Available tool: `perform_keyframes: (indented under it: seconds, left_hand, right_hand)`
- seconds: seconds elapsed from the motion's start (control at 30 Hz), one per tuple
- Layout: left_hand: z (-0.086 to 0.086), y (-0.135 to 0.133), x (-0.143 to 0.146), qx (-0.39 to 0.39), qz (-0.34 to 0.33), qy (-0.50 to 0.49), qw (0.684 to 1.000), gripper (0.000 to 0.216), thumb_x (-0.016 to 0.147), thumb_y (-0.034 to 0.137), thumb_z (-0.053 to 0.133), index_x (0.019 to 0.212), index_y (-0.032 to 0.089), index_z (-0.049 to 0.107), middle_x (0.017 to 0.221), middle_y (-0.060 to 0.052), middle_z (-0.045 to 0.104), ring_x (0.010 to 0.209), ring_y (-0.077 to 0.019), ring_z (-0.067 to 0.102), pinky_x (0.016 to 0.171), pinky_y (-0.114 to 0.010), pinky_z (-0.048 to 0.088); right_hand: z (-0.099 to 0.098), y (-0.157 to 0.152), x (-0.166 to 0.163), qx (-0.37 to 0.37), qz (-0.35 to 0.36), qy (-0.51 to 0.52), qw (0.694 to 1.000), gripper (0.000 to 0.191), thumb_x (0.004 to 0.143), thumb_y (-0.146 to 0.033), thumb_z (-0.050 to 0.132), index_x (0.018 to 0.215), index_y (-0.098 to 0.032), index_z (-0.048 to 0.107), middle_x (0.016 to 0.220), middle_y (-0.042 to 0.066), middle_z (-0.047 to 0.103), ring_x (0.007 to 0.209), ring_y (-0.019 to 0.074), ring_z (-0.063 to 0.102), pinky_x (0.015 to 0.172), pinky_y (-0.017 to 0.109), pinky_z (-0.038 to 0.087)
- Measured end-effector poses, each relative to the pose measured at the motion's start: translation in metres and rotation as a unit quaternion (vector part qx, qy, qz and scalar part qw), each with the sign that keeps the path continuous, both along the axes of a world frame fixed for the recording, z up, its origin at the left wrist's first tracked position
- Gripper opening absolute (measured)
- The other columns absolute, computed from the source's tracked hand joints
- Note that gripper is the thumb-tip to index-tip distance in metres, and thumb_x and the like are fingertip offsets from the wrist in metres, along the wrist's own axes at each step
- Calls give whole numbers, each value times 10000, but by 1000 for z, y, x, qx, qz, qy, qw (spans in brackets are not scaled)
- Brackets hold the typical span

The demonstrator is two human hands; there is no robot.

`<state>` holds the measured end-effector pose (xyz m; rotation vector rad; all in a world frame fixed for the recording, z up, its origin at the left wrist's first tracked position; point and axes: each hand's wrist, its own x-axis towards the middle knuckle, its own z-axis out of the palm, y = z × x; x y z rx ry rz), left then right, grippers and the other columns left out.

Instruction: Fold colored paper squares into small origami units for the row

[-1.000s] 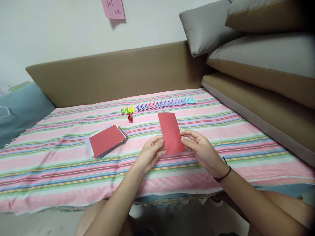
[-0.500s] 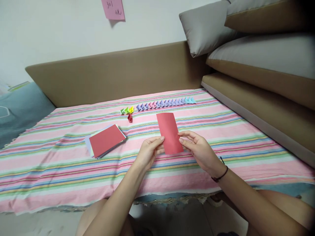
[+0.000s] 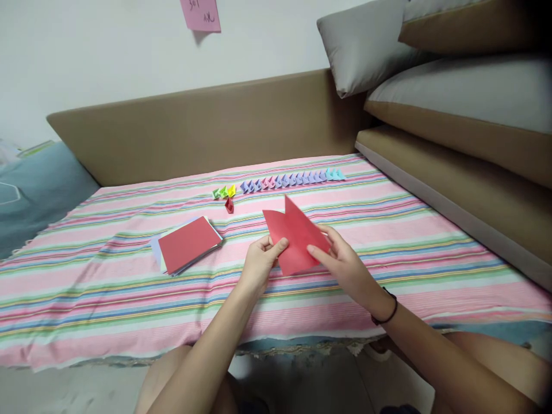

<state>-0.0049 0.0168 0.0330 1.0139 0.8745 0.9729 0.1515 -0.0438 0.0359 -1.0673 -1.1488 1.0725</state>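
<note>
A sheet of red paper (image 3: 299, 238), creased down its middle and partly unfolded, is held between both hands above the striped cloth. My left hand (image 3: 261, 259) pinches its left edge, thumb on top. My right hand (image 3: 345, 259) grips the right side, thumb on the face and fingers behind the sheet. Left of the hands lies a stack of coloured paper (image 3: 190, 244) with a red sheet on top. Beyond it sits a small red folded paper piece (image 3: 229, 205). A row of purple, pink and blue folded pieces (image 3: 291, 180) stretches behind the held sheet.
Green and yellow folded pieces (image 3: 223, 192) stand left of the row. The striped cloth (image 3: 107, 287) covers the seat, with a brown backrest (image 3: 207, 132) behind. Grey and brown cushions (image 3: 466, 92) are piled at right, and a pink note (image 3: 201, 14) hangs on the wall.
The red paper has gone from a narrow folded rectangle to a partly opened sheet, its upper edges spread apart. My right thumb has moved onto the paper's face.
</note>
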Motion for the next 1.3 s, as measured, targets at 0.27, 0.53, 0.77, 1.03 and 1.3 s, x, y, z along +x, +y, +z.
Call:
perform_keyframes:
  seconds: [0.27, 0.53, 0.77, 1.03, 1.3]
  left_hand:
    - [7, -2, 0, 78, -33, -10, 996, 486, 675, 303, 771, 1098, 166, 573, 1021, -85, 723, 832, -208, 693, 687, -280, 535]
    - [11, -3, 0, 98, -36, 5, 995, 567, 665, 271, 775, 1159, 147, 525, 985, -101, 735, 834, -234, 706, 714, -314, 555]
    - [9, -3, 1, 112, -34, 15, 993, 539, 631, 238, 792, 1099, 156, 539, 1038, -108, 722, 859, -239, 706, 731, -319, 565]
    - [5, -3, 4, 151, -21, 25, 988, 487, 654, 241, 768, 1094, 154, 580, 1123, -122, 688, 978, -241, 674, 831, -324, 541]
    - [7, -1, 2, 205, -20, 23, 978, 371, 731, 276, 695, 1082, 162, 659, 1125, -91, 689, 1017, -236, 646, 927, -363, 487]
  right_hand:
    - [-3, 3, 5, 2, -37, 145, 989, 390, 838, -331, 613, 1209, -233, 545, 1214, 71, 638, 1045, 255, 625, 833, 392, 546]
    - [-3, 4, 3, 0, -27, 183, 983, 435, 826, -316, 636, 1244, -253, 532, 1241, 67, 626, 1120, 258, 593, 872, 404, 536]
    - [-5, 7, 3, 0, -47, 182, 982, 430, 797, -281, 668, 1207, -233, 548, 1183, 69, 654, 1058, 242, 622, 847, 375, 540]
    - [-5, 4, 2, 1, -72, 179, 981, 423, 791, -251, 670, 1195, -243, 548, 1189, 63, 647, 1045, 233, 623, 834, 360, 534]
    - [3, 4, 8, -28, -57, 186, 981, 417, 769, -256, 689, 1159, -252, 542, 1126, 51, 670, 999, 229, 641, 808, 355, 535]
